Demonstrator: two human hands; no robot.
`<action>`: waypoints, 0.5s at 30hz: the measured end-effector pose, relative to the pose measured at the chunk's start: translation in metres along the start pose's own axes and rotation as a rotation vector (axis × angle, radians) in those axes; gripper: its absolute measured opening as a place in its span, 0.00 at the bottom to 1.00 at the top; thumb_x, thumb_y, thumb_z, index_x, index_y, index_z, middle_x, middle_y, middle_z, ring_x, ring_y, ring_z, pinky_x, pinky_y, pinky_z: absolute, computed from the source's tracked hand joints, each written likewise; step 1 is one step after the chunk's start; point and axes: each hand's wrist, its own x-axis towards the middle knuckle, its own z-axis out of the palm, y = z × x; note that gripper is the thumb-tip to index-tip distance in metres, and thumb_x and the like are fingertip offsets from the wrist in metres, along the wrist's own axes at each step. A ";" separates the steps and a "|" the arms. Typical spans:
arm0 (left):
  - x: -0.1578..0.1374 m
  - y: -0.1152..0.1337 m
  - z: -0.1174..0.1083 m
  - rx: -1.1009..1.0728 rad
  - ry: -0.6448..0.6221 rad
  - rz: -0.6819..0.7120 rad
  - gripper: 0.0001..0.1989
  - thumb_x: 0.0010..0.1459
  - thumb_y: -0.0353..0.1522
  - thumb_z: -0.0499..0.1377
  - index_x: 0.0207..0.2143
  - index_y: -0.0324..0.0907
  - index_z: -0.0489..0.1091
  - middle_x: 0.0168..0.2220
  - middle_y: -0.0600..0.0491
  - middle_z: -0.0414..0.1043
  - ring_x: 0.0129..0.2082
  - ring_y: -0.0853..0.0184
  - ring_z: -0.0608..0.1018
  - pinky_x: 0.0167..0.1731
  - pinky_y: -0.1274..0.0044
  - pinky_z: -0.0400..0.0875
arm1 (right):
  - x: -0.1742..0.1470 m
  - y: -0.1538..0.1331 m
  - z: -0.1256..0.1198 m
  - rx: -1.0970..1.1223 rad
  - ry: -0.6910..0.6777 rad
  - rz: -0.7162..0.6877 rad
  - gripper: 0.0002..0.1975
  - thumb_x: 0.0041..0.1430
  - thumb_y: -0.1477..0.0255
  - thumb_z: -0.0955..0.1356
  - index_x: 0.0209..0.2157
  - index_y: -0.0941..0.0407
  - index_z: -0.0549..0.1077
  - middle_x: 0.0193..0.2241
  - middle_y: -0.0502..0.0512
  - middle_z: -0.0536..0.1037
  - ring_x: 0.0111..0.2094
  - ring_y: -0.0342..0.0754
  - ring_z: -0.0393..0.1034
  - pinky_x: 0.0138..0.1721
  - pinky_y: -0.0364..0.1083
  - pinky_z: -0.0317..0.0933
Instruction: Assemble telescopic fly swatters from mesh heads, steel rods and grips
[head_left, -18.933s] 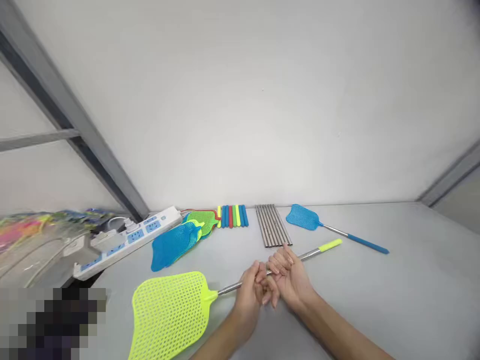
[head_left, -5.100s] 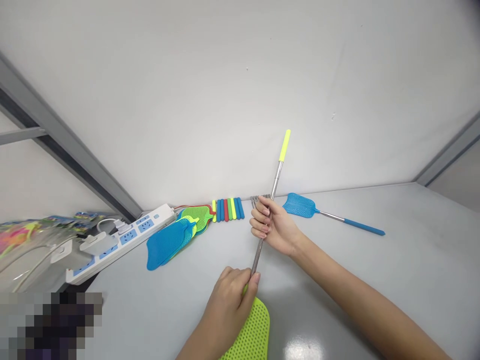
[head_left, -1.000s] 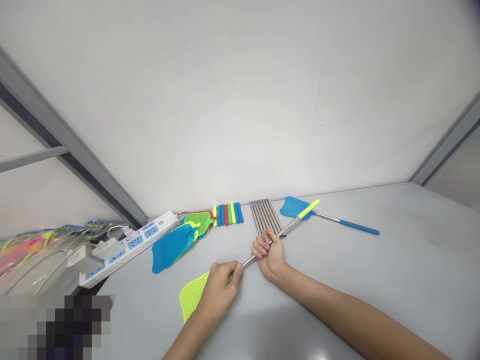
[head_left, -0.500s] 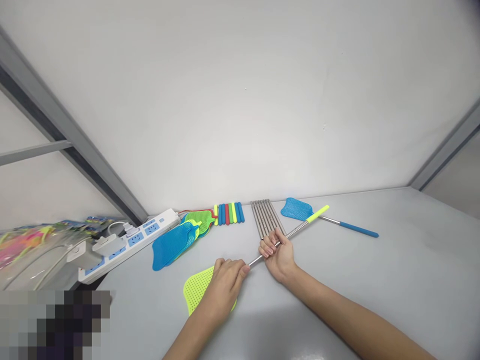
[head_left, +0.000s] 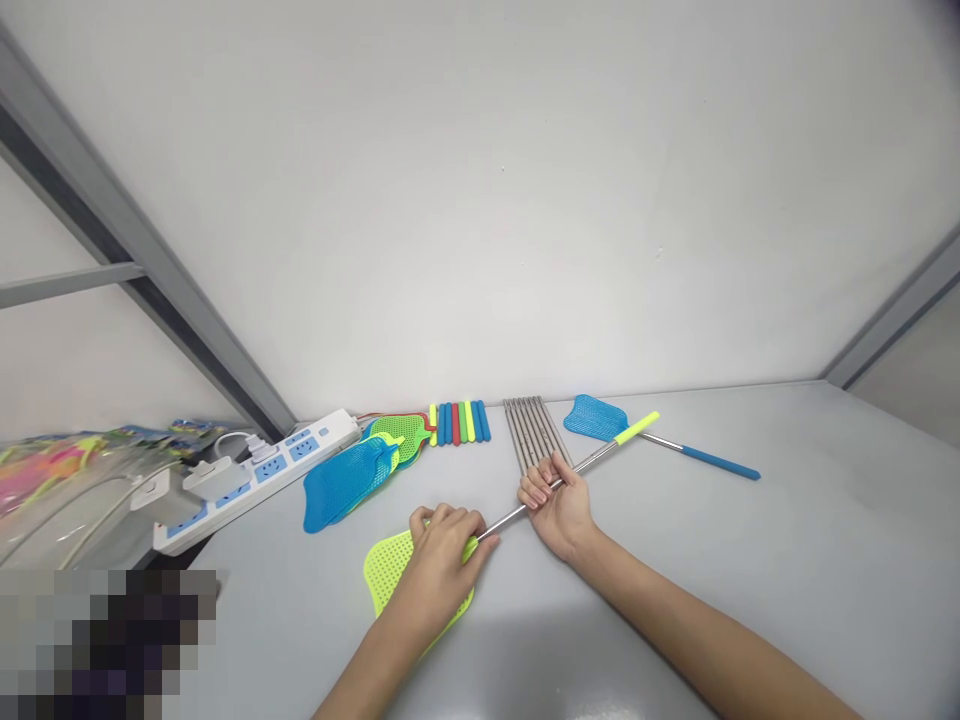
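A yellow-green fly swatter (head_left: 386, 572) with a metal rod and a yellow grip lies slantwise across both hands. My left hand (head_left: 448, 555) is closed over the neck of its perforated head, covering part of it. Palm up, my right hand (head_left: 556, 503) has its fingers curled round the metal rod. The yellow grip (head_left: 637, 428) sticks out beyond it to the upper right. Behind that grip lies a blue fly swatter (head_left: 596, 417) with a metal rod and blue handle.
Several metal rods (head_left: 534, 430) lie side by side near the wall. Left of them is a row of coloured grips (head_left: 461, 423), then a pile of swatter heads (head_left: 349, 483). A white power strip (head_left: 281, 455) with plugs and cables runs along the left edge, beside plastic-bagged items (head_left: 67, 480).
My left hand has shifted slightly left and up along the swatter, its fingers now at the head's neck, which shows more. My right hand stays on the rod.
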 end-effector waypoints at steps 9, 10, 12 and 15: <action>-0.001 0.003 0.000 -0.046 -0.006 -0.008 0.11 0.55 0.36 0.45 0.26 0.43 0.62 0.25 0.56 0.65 0.30 0.67 0.65 0.38 0.70 0.49 | -0.001 0.000 0.001 -0.060 0.026 -0.007 0.17 0.52 0.65 0.60 0.15 0.57 0.55 0.11 0.44 0.51 0.14 0.38 0.46 0.17 0.39 0.44; -0.001 0.003 0.000 -0.044 -0.003 -0.009 0.11 0.55 0.36 0.45 0.26 0.43 0.62 0.25 0.56 0.65 0.30 0.67 0.65 0.38 0.70 0.49 | -0.001 0.000 0.001 -0.067 0.029 -0.009 0.17 0.52 0.65 0.60 0.15 0.57 0.55 0.11 0.44 0.51 0.14 0.38 0.46 0.17 0.39 0.44; 0.000 0.002 0.000 -0.039 0.002 -0.011 0.11 0.54 0.36 0.45 0.26 0.43 0.62 0.25 0.56 0.64 0.30 0.67 0.65 0.37 0.70 0.49 | -0.001 0.000 0.001 -0.069 0.028 -0.010 0.17 0.52 0.65 0.60 0.15 0.57 0.55 0.11 0.45 0.51 0.14 0.38 0.46 0.17 0.39 0.45; 0.000 0.002 0.000 -0.036 0.001 -0.013 0.11 0.55 0.37 0.45 0.25 0.43 0.62 0.24 0.56 0.64 0.30 0.67 0.65 0.37 0.70 0.49 | -0.001 0.000 0.001 -0.053 0.024 -0.003 0.17 0.52 0.65 0.60 0.15 0.57 0.56 0.11 0.45 0.51 0.14 0.38 0.46 0.17 0.39 0.45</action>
